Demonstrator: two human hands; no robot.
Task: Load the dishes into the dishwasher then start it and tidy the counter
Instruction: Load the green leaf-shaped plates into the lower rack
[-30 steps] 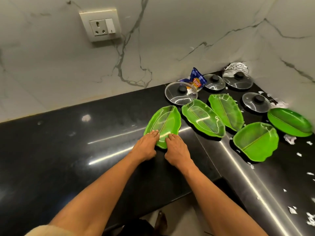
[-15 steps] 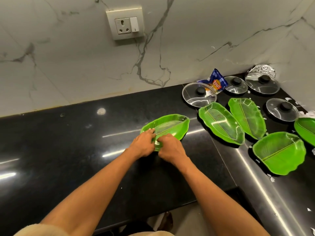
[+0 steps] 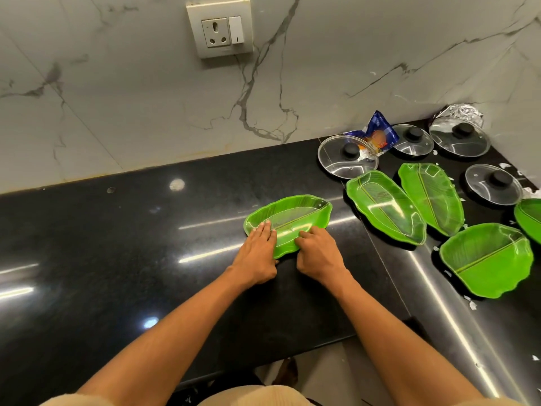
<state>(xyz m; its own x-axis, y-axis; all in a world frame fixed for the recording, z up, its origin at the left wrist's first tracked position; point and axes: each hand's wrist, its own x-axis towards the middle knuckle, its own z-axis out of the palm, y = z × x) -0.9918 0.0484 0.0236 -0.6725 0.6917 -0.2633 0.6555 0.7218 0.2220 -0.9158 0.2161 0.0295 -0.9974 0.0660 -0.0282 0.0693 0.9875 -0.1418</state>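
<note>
Two bare hands meet on a green leaf-shaped plastic plate (image 3: 292, 218) lying flat on the glossy black stone bench (image 3: 102, 259). The left hand (image 3: 259, 253) rests on the plate's near-left rim with fingers straight and laid flat, while the right hand (image 3: 317, 253) curls its fingers over the near edge, gripping it. The plate sits well back from the bench's front edge, with a broad stretch of dark bench open to its left. To its right, just apart, lie a second green leaf plate (image 3: 383, 210), a third green leaf plate (image 3: 433, 194) beside it and a broader green leaf plate (image 3: 489, 259) nearer the front, and another green plate (image 3: 531, 218) is cut off by the frame's right edge. Four round glass lids with black knobs (image 3: 348, 156) sit behind them towards the marble wall (image 3: 117, 98), near a blue snack packet (image 3: 380, 133) and crumpled foil (image 3: 459, 112). White scraps (image 3: 471, 303) dot the bench at right.
</note>
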